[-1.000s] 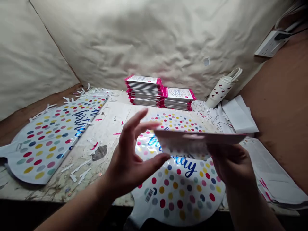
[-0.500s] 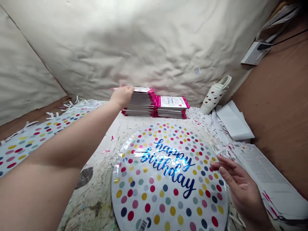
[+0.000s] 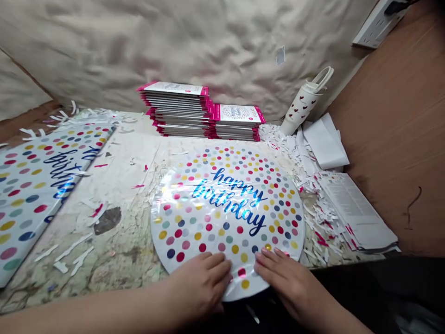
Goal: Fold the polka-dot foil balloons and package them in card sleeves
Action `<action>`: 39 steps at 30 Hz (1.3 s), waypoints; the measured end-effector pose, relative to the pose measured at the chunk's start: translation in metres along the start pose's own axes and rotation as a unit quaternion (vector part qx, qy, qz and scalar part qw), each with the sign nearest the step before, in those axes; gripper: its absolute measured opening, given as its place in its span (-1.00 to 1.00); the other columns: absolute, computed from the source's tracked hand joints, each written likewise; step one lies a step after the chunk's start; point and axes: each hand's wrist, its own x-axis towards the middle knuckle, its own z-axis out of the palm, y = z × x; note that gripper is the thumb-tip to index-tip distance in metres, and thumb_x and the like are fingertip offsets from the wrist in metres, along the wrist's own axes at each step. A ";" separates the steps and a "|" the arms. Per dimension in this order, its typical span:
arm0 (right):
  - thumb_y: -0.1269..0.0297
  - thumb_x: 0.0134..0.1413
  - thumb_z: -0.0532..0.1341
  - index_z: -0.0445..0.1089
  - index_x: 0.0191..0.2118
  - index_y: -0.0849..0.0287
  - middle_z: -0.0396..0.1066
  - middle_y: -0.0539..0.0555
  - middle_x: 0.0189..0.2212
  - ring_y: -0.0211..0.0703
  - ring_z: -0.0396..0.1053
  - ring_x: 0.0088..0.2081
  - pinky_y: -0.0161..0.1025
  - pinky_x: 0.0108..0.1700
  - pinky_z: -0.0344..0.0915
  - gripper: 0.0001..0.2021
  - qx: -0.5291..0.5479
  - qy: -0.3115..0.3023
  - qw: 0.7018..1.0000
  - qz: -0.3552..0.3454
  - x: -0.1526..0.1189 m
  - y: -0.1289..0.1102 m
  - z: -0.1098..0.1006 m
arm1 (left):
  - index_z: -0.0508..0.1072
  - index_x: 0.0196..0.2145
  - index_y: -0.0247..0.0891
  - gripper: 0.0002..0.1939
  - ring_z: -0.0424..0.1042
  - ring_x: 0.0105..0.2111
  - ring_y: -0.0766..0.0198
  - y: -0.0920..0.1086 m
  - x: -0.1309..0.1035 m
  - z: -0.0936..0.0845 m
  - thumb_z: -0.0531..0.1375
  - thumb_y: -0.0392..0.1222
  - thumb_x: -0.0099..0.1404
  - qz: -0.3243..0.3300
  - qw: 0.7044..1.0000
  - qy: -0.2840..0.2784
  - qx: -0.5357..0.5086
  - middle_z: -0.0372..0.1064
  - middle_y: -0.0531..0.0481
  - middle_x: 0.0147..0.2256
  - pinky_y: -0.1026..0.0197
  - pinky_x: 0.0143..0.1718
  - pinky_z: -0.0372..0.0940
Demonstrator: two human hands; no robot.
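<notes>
A round dotted foil balloon (image 3: 229,213) with blue "happy birthday" lettering lies flat at the table's front edge. On its lower left part rests my left hand (image 3: 203,280), fingers side by side and curled over the near rim; its thumb is mostly hidden. My right hand (image 3: 285,276) lies on the lower right part, fingers stretched out over the foil. Both hands touch the balloon, a small gap between them. Behind it stand a taller stack of pink-edged packets (image 3: 179,109) and a lower stack (image 3: 238,121) beside it.
More dotted foil (image 3: 41,185) lies at the left. A white tumbler with hearts (image 3: 302,105) stands at the back right, near paper shreds (image 3: 283,141), a folded white sheet (image 3: 325,141) and a pile of printed sheets (image 3: 358,211). A power strip (image 3: 378,23) is on the wall.
My left hand has left the top of the taller stack and come down to the balloon's near edge. My right hand has moved from the balloon's right side onto its near part. The view has tilted downward.
</notes>
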 end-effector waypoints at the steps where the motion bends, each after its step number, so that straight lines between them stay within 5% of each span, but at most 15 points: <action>1: 0.55 0.05 0.02 0.27 0.08 0.19 0.36 0.15 0.00 -0.11 0.31 0.04 -0.09 0.04 0.31 -0.55 0.022 0.019 1.000 0.006 -0.001 0.000 0.002 | 0.47 -0.25 -0.31 -0.78 0.40 -0.28 0.17 0.010 -0.012 0.013 0.08 -0.23 0.21 0.018 1.000 -0.006 -0.001 0.47 -0.18 -0.26 0.21 -0.22 0.29; 4: 0.56 0.08 0.00 0.33 0.02 0.19 0.42 0.14 -0.06 -0.16 0.36 -0.01 -0.14 0.02 0.34 -0.60 0.078 0.052 0.995 0.027 -0.001 0.000 0.006 | 0.46 -0.23 -0.31 -0.71 0.39 -0.34 0.15 0.017 -0.027 0.025 -0.02 -0.39 0.21 -0.004 0.999 0.003 -0.034 0.45 -0.22 -0.33 0.19 -0.31 0.28; 7: 0.53 0.09 0.05 0.37 -0.02 0.13 0.45 0.09 -0.10 -0.15 0.38 -0.03 -0.13 0.01 0.35 -0.64 0.126 0.044 0.990 0.044 0.002 0.001 0.006 | 0.45 -0.47 -0.25 -0.81 0.35 -0.45 0.25 0.005 -0.019 0.010 0.05 -0.35 0.16 -0.121 0.980 -0.018 -0.155 0.41 -0.06 -0.47 0.30 -0.44 0.22; 12: 0.40 0.00 0.23 0.43 -0.13 0.05 0.49 0.03 -0.17 -0.12 0.41 -0.07 -0.19 -0.05 0.38 -0.73 0.227 -0.016 0.970 0.086 0.010 0.007 -0.010 | 0.45 -0.54 -0.26 -0.84 0.27 -0.55 0.35 -0.019 0.003 -0.012 0.23 -0.12 0.03 -0.316 0.857 -0.128 -0.386 0.32 0.09 -0.58 0.36 -0.52 0.12; 15: 0.16 -0.22 0.38 0.41 -0.08 0.06 0.49 0.06 -0.18 -0.04 0.45 -0.15 -0.20 -0.15 0.41 -0.53 0.268 -0.095 0.952 0.118 0.022 0.008 -0.027 | 0.33 -0.61 -0.28 -0.71 0.19 -0.61 0.39 -0.026 0.012 -0.011 0.33 -0.06 -0.15 -0.374 0.802 -0.124 -0.449 0.24 0.15 -0.65 0.36 -0.57 0.06; 18: 0.10 -0.06 0.28 0.40 -0.07 0.06 0.50 0.05 -0.25 -0.10 0.46 -0.26 -0.24 -0.24 0.39 -0.62 0.261 -0.124 0.946 0.148 0.041 -0.001 -0.033 | 0.22 -0.64 -0.26 -0.62 0.11 -0.65 0.42 -0.026 0.019 -0.009 0.37 -0.09 -0.25 -0.393 0.783 -0.115 -0.468 0.16 0.19 -0.70 0.37 -0.62 -0.02; 22: 0.27 0.13 0.11 0.43 -0.21 0.09 0.49 0.03 -0.35 -0.20 0.42 -0.33 -0.31 -0.28 0.31 -0.82 0.252 -0.076 0.952 0.156 0.067 -0.017 -0.018 | 0.29 -0.55 -0.26 -0.72 0.05 -0.67 0.44 -0.027 0.024 -0.020 0.26 -0.03 -0.08 -0.363 0.766 -0.178 -0.499 0.15 0.16 -0.67 0.38 -0.65 -0.09; 24: 0.32 0.12 0.10 0.43 -0.32 0.13 0.45 0.00 -0.45 -0.24 0.39 -0.41 -0.34 -0.34 0.27 -0.84 0.256 -0.058 0.950 0.168 0.076 -0.021 -0.008 | 0.31 -0.51 -0.26 -0.78 0.06 -0.66 0.42 -0.027 0.025 -0.026 0.19 -0.05 0.00 -0.345 0.792 -0.181 -0.469 0.14 0.15 -0.65 0.37 -0.64 -0.07; 28: 0.30 0.12 0.08 0.37 -0.43 0.18 0.34 -0.04 -0.56 -0.29 0.28 -0.50 -0.37 -0.44 0.19 -0.82 0.321 -0.036 0.924 0.203 0.082 -0.020 0.002 | 0.33 -0.46 -0.24 -0.96 0.18 -0.57 0.34 -0.019 0.015 -0.029 0.11 -0.28 0.03 -0.276 0.916 -0.101 -0.272 0.23 0.09 -0.57 0.36 -0.58 0.00; 30: 0.28 0.13 0.07 0.32 -0.46 0.19 0.28 -0.04 -0.56 -0.30 0.23 -0.50 -0.37 -0.43 0.17 -0.80 0.359 0.001 0.908 0.217 0.082 -0.018 0.003 | 0.36 -0.38 -0.21 -0.83 0.24 -0.52 0.28 -0.013 0.001 -0.028 0.07 -0.36 0.04 -0.247 0.952 -0.059 -0.170 0.30 0.05 -0.51 0.33 -0.53 0.06; 35: 0.21 0.17 0.03 0.24 -0.44 0.18 0.20 -0.05 -0.54 -0.30 0.17 -0.46 -0.36 -0.39 0.18 -0.79 0.424 0.117 0.865 0.242 0.077 -0.012 0.004 | 0.32 -0.03 -0.20 -0.55 0.31 -0.13 0.01 -0.012 -0.043 -0.037 0.09 -0.37 0.08 -0.247 0.969 -0.026 0.005 0.35 -0.18 -0.14 0.08 -0.14 0.19; 39: 0.22 0.19 0.00 0.23 -0.40 0.15 0.23 -0.05 -0.53 -0.29 0.21 -0.47 -0.36 -0.41 0.22 -0.80 0.435 0.169 0.851 0.242 0.074 -0.021 -0.001 | 0.26 0.04 -0.26 -0.49 0.14 0.08 -0.04 -0.026 -0.058 -0.051 0.18 -0.22 0.10 -0.214 0.970 0.102 0.056 0.20 -0.24 0.06 -0.05 0.07 0.06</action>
